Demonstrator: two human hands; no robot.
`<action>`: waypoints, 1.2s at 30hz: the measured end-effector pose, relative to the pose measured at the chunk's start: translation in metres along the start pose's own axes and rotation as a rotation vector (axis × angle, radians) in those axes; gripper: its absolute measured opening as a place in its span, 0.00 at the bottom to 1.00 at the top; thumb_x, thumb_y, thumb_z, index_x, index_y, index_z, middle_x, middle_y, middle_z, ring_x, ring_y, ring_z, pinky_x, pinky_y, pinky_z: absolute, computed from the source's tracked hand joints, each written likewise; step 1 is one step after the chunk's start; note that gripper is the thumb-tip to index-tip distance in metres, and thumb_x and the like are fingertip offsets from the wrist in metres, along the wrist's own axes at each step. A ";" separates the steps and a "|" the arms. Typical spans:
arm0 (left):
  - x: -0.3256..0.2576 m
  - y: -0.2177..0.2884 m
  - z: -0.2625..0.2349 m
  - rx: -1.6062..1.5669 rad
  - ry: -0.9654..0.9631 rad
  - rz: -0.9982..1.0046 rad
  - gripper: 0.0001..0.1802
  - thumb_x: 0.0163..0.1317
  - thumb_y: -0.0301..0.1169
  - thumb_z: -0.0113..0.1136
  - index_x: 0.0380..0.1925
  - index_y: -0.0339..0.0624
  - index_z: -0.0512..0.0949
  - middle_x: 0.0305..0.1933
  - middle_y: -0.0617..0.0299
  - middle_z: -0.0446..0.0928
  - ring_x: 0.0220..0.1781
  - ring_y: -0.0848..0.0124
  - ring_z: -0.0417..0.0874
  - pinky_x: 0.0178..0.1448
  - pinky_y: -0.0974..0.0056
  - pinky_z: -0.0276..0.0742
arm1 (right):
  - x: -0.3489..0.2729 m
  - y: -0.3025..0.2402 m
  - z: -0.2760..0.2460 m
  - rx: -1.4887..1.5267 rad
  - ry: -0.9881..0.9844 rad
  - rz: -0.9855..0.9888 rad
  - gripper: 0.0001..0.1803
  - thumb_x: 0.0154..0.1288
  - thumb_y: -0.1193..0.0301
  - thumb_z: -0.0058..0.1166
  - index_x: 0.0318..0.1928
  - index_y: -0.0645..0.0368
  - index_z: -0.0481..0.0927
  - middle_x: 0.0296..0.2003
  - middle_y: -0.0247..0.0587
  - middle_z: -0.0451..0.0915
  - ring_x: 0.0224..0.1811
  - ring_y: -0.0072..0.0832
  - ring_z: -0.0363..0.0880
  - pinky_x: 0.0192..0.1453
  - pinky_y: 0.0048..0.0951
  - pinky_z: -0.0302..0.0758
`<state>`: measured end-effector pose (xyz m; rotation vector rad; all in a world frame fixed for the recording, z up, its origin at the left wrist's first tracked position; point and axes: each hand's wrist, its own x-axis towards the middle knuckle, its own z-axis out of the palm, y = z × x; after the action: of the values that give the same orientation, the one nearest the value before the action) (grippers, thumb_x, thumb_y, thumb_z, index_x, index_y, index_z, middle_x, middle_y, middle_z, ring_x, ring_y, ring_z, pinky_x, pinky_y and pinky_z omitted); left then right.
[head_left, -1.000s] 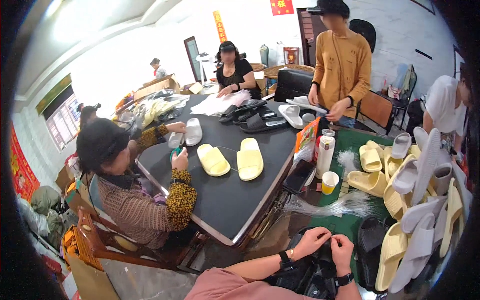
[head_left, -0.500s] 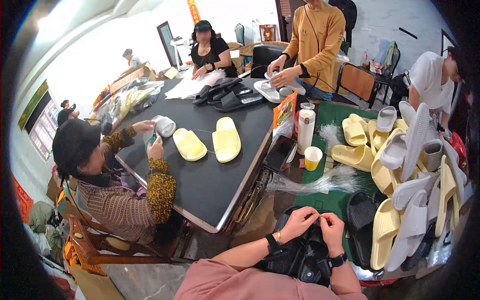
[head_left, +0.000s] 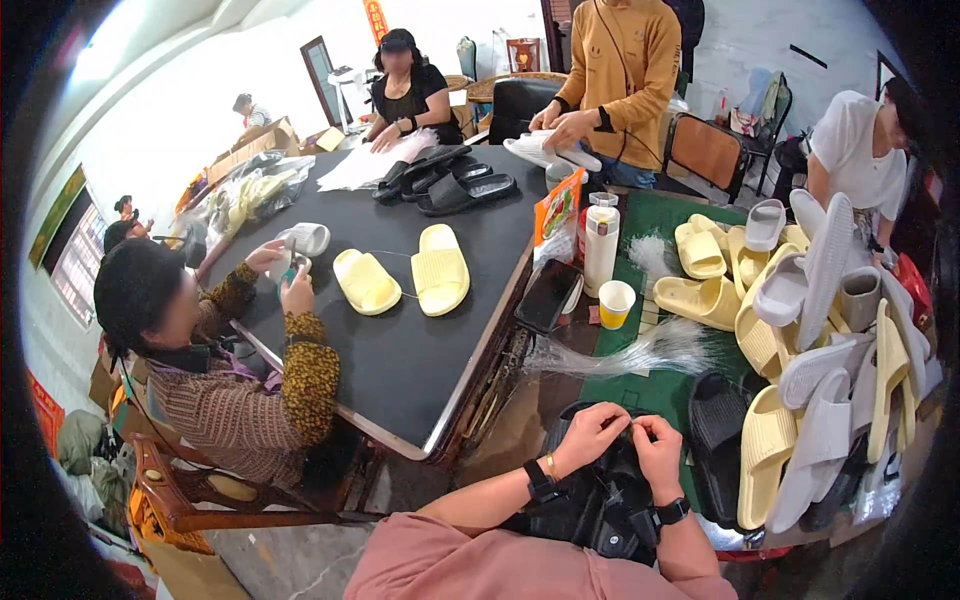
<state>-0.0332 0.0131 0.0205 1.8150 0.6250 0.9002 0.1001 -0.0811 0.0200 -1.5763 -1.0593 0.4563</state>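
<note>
Over my lap, my left hand (head_left: pixel 594 437) and my right hand (head_left: pixel 656 452) are brought together, thumbs and fingers pinched. Whatever lies between the fingertips is too small to make out. Beneath them is a dark bundle (head_left: pixel 600 505) with straps, partly covered by my hands and forearms. Just right of my right hand lies a black slipper (head_left: pixel 716 432) with a ribbed strap. A fan of clear plastic strands (head_left: pixel 640 348) spreads over the green mat (head_left: pixel 645 392) beyond my hands.
Yellow and grey slippers (head_left: pixel 768 440) pile up at right. A paper cup (head_left: pixel 615 304), white bottle (head_left: pixel 601 245) and phone (head_left: pixel 546 297) stand or lie ahead. On the black table (head_left: pixel 400 370), a joined yellow pair (head_left: pixel 440 272) lies near a seated co-worker (head_left: pixel 230 380) holding green-handled scissors.
The view has shifted slightly. My hands stay pinched together. The co-worker in orange has turned the white slippers, and the seated co-worker's grey slipper has tipped.
</note>
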 end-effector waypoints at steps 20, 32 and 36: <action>-0.001 -0.002 0.002 -0.070 -0.045 -0.158 0.12 0.68 0.30 0.58 0.45 0.34 0.82 0.35 0.59 0.84 0.32 0.77 0.82 0.36 0.69 0.77 | 0.000 -0.006 -0.001 -0.019 0.002 0.001 0.05 0.58 0.74 0.59 0.34 0.62 0.84 0.26 0.43 0.81 0.30 0.31 0.80 0.37 0.31 0.75; 0.000 0.000 0.002 -0.042 -0.018 -0.086 0.11 0.67 0.29 0.59 0.41 0.32 0.81 0.32 0.57 0.82 0.31 0.75 0.81 0.36 0.69 0.76 | 0.000 0.003 0.001 -0.015 0.015 -0.024 0.04 0.60 0.78 0.57 0.34 0.67 0.82 0.26 0.35 0.81 0.28 0.17 0.77 0.34 0.22 0.73; 0.001 -0.001 0.002 0.045 0.008 -0.021 0.09 0.65 0.29 0.60 0.39 0.34 0.82 0.33 0.55 0.83 0.31 0.71 0.82 0.35 0.67 0.76 | 0.001 0.004 0.000 0.006 -0.001 -0.006 0.05 0.60 0.77 0.58 0.36 0.65 0.83 0.27 0.38 0.81 0.28 0.22 0.78 0.35 0.25 0.74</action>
<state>-0.0308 0.0132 0.0195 1.8424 0.6722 0.8860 0.1018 -0.0801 0.0161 -1.5675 -1.0619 0.4557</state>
